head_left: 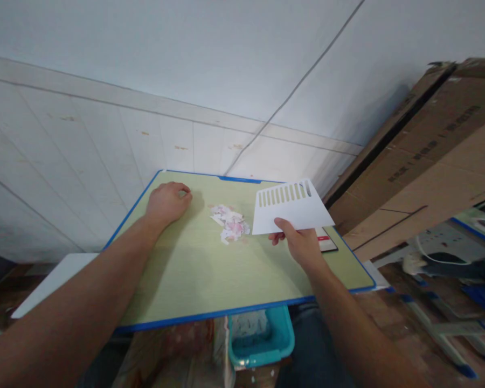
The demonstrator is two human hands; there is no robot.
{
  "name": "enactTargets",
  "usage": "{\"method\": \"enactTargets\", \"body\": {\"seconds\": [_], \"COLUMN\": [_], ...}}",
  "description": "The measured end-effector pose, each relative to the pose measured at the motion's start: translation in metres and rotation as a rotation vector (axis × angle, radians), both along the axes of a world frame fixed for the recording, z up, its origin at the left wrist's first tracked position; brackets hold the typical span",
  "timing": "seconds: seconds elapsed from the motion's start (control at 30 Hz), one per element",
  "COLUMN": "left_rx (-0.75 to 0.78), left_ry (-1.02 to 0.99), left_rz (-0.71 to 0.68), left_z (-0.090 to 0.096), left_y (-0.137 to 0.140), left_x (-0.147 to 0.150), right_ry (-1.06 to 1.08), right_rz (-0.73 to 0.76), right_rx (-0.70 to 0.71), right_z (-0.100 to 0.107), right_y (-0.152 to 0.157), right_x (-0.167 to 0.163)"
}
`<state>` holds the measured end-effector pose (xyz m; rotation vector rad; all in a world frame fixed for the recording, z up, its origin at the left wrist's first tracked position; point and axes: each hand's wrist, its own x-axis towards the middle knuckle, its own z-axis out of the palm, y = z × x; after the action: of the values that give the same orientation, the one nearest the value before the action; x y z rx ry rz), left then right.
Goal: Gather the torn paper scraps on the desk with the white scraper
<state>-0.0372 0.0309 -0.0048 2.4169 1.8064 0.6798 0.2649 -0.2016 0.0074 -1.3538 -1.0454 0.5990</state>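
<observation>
My right hand (pixel 297 242) grips the lower edge of a white slotted sheet (pixel 291 213), with the thumb lying on top. A row of narrow slots runs along the sheet's far side, and it is held above the table. My left hand (pixel 168 202) is at the table's left side, its fingers curled and thumb and forefinger meeting in a loop, with nothing visible in it. Between my hands lies a small heap of torn paper scraps (pixel 231 223), white and pinkish. Partly hidden under the sheet and my right hand is a flat, dark-edged item (pixel 326 241) with a red band.
The pale green table (pixel 194 280) has a blue edge and stands against a white wall. Below its front edge is a turquoise bin (pixel 262 355) with something whitish inside. Large cardboard boxes (pixel 428 156) lean at the right. A white panel (pixel 59 280) juts out at the left.
</observation>
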Motion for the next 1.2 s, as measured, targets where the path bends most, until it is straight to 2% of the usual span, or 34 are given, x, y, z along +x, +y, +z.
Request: {"method": "enactTargets", "body": {"seconds": [0.13, 0.37, 0.57, 0.7, 0.83, 1.07, 1.2], "left_rx": [-0.030, -0.053, -0.083, -0.042, -0.001, 0.056, 0.047], "left_ry": [0.021, -0.057, -0.045, -0.028, -0.117, -0.190, -0.204], "left_rz": [-0.005, 0.014, 0.028, -0.003, -0.017, -0.106, -0.059], "left_z": [-0.002, -0.010, -0.006, -0.004, -0.002, 0.019, 0.015], "left_y": [0.006, 0.014, 0.009, 0.004, 0.001, -0.002, -0.003], "left_x": [-0.008, -0.019, -0.014, -0.006, 0.003, 0.023, 0.018], "right_ry": [-0.042, 0.015, -0.054, -0.083, -0.079, -0.020, 0.001], "right_rz": [0.117, 0.161, 0.184, 0.172, 0.098, 0.021, -0.017], "right_rx": [-0.065, -0.169, -0.206, -0.188, -0.179, -0.187, -0.162], "right_z": [0.001, -0.021, -0.018, -0.015, -0.020, -0.035, -0.038], "right_y": [0.023, 0.019, 0.018, 0.004, -0.020, -0.053, -0.061], "right_x": [0.011, 0.012, 0.013, 0.005, -0.013, -0.046, -0.051]}}
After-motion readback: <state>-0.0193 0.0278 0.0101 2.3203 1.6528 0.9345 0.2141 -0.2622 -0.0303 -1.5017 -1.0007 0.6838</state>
